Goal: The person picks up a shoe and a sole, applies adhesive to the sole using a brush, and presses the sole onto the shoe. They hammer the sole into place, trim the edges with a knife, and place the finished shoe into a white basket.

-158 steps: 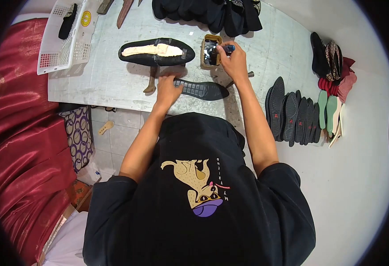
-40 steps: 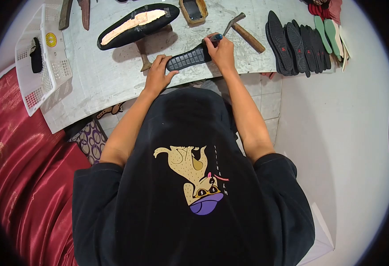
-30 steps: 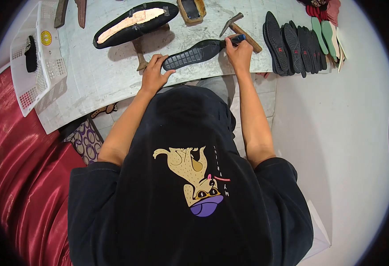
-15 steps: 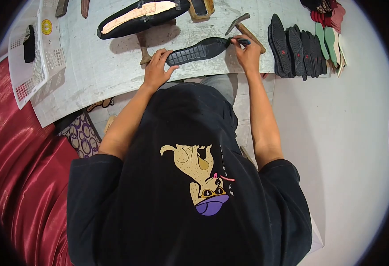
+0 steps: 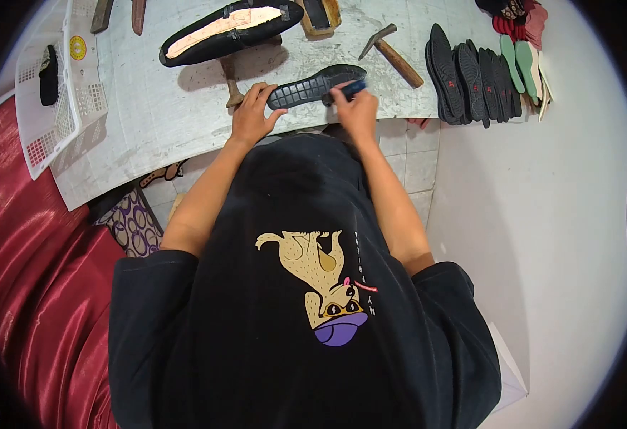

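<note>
A black shoe sole (image 5: pixel 302 91) lies on the worktable, its grid-patterned heel end towards the left. My left hand (image 5: pixel 255 118) steadies that end, with the thumb along the near edge and the fingers at its tip. In my right hand (image 5: pixel 356 114) is a dark, slim, pen-like tool (image 5: pixel 353 89) with some blue on it. Its dark end is at the near edge of the sole, around the middle; whether it is a brush or a marker I cannot make out. The hand is slightly blurred.
Beyond the sole, a black shoe form (image 5: pixel 231 32) rests upside down on a stand (image 5: pixel 232 89). A hammer (image 5: pixel 397 61) lies to the right, beside several black soles (image 5: pixel 463 82) and green insoles (image 5: pixel 524 64). A white basket (image 5: pixel 77 93) stands left on the table (image 5: pixel 141 121).
My right hand has moved left and nearer to me with the tool, from the sole's toe end to its middle near edge. My left hand keeps its place.
</note>
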The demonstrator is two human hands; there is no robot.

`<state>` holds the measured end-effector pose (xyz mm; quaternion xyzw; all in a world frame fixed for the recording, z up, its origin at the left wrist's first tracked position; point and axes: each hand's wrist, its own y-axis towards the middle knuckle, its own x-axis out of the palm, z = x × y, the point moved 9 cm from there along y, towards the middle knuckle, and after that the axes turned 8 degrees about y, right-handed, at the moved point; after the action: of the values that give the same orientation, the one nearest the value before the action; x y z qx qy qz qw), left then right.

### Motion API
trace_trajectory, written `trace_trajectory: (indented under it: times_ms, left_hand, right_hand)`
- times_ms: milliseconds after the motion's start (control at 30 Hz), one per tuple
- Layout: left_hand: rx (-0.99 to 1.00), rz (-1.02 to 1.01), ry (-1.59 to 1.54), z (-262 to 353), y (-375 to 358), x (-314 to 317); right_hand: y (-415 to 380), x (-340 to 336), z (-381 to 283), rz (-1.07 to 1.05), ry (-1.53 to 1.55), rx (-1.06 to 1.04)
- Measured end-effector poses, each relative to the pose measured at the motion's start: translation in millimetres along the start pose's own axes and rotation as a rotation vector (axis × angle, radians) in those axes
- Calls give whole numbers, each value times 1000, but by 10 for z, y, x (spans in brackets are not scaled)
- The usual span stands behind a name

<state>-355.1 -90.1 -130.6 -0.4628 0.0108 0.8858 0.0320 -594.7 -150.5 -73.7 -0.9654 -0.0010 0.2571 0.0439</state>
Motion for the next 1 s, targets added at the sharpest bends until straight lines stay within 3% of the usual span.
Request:
trace_trajectory:
  times_ms: [33,100,267,400,500,533,700,767,1000]
  left_hand:
    - [7,10,-3,9,-2,-9]
    - [14,20,-5,20,-11,-22]
    - [10,13,1,20,-12,-15]
    - [-27,-21,10,12,3,-9]
    - [-20,-6,-16,12,-17,-16]
    - [-24,-12,-13,7,-17,-8]
    - [-24,-4,-6,4,7,-5]
    - [-25,-3,-15,16,-9,-16]
    - [-34,-35,-12,-6,-10,-6]
  right_hand:
    - [37,-122,147,31,11,145]
    - [217,-329,319,68,-53,188]
    - [584,-600,290,148,-127,-45]
    - [446,-506,270,189,-181,-247]
    - [185,-320,63,120,-107,-222]
    - [98,-195,-93,69,-209,-314]
    - [-26,100,-101,-18,-110,-249]
    - [110,-161,333,79,39,106]
    - [576,-525,340,106,24,-58]
